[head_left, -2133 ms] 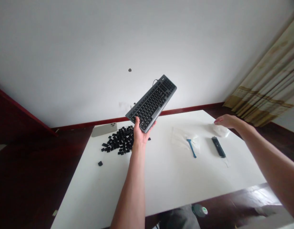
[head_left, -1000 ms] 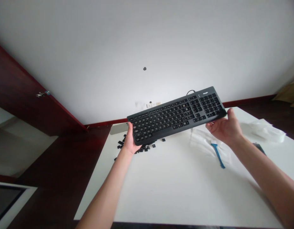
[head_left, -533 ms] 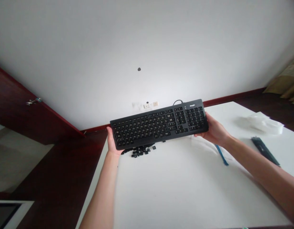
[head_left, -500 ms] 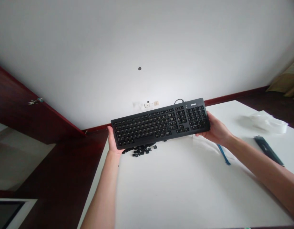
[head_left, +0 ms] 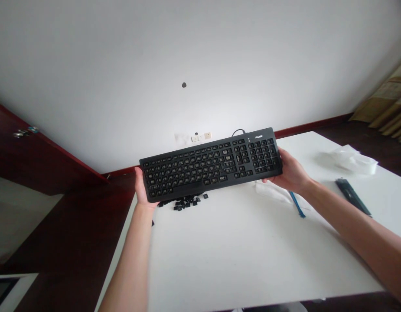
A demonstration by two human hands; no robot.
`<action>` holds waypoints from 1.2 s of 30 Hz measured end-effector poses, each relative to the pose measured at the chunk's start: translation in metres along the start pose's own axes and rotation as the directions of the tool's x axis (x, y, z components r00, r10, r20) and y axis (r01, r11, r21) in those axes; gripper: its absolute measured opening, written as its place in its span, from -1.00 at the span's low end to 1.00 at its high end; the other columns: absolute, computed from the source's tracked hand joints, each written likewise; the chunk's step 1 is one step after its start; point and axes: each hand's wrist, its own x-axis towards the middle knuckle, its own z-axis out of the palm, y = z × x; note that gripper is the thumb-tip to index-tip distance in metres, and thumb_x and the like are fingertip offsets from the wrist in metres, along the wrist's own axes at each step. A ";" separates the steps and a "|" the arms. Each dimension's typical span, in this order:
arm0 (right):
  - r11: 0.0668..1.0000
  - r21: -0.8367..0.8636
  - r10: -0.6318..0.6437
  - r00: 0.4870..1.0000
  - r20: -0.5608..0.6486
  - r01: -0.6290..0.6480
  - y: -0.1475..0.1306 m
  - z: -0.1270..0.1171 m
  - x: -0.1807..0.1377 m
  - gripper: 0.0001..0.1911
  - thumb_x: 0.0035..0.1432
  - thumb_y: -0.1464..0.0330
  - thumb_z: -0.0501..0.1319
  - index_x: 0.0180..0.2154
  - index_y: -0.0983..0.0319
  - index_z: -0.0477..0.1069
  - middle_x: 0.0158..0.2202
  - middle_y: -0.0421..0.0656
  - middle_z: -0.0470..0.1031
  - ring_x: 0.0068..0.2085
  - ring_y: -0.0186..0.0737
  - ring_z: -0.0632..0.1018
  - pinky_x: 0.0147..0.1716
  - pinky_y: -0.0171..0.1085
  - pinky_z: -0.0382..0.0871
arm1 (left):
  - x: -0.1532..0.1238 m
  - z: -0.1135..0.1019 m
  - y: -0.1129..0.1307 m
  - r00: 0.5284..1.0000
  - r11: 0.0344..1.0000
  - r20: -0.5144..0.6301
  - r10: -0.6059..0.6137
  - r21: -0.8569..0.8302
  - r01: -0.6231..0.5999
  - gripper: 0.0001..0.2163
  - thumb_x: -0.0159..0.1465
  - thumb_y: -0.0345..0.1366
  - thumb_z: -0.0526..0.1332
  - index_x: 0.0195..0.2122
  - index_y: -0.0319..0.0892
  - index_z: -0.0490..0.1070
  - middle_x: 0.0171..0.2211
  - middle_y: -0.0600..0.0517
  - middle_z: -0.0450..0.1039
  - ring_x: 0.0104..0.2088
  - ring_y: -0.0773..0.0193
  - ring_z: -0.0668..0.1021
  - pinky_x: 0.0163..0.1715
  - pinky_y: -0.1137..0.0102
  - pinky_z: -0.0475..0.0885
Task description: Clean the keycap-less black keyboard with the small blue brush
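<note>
A black computer keyboard [head_left: 200, 167] is held up above the table, its key side facing me and its right end a little higher. Its keycaps are off, with the bare key sockets showing. My left hand [head_left: 142, 190] grips the left end, thumb along the edge and fingers hidden behind. At the other end, my right hand [head_left: 289, 171] is closed round the right edge, most of its fingers underneath. Loose black keycaps [head_left: 187, 201] lie in a heap on the table below the keyboard's left half.
On the white table [head_left: 239, 247] lie a blue brush-like tool [head_left: 297, 204], a crumpled white wrapping [head_left: 354, 159] and a long dark object [head_left: 352, 197] at the right. Behind stands a wall with sockets [head_left: 201, 137]. A dark red door [head_left: 40, 143] is at the left.
The whole scene has shifted slightly left in view as the camera turned. Both hands keep their hold on the keyboard, which looks slightly nearer.
</note>
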 end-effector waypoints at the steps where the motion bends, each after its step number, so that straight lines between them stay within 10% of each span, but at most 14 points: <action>1: 1.000 0.000 -0.001 1.000 0.000 0.001 0.000 0.000 0.000 -0.58 0.50 0.18 -0.03 -0.11 0.18 0.56 -0.31 -0.04 0.71 -0.50 -0.03 0.64 -0.64 -0.14 0.58 | 0.000 0.000 0.000 1.000 1.000 0.002 0.006 0.002 -0.006 -0.35 0.47 0.27 0.10 0.32 -0.09 0.53 0.12 -0.21 0.67 0.28 -0.32 0.59 0.19 -0.20 0.59; 21: 0.998 0.027 0.052 0.997 -0.061 -0.050 0.010 -0.012 0.011 -0.42 0.58 -0.02 -0.11 -0.05 0.16 0.56 -0.41 -0.09 0.67 -0.55 -0.09 0.61 -0.70 -0.20 0.50 | 0.000 0.004 0.000 0.995 0.995 -0.031 -0.093 0.029 0.094 -0.41 0.50 0.19 0.10 0.28 -0.14 0.55 0.06 -0.23 0.69 0.21 -0.27 0.64 0.18 -0.17 0.60; 36: 0.934 -0.294 -0.225 0.974 -0.039 0.204 0.013 -0.036 0.020 -0.21 0.25 -0.42 0.12 -0.28 0.18 0.55 -0.60 -0.16 0.49 -0.61 -0.21 0.47 -0.69 -0.27 0.38 | -0.003 0.011 0.002 0.978 0.984 -0.111 -0.175 0.016 0.178 -0.40 0.55 0.13 0.03 0.27 -0.25 0.54 -0.02 -0.27 0.70 0.05 -0.19 0.73 0.07 -0.06 0.67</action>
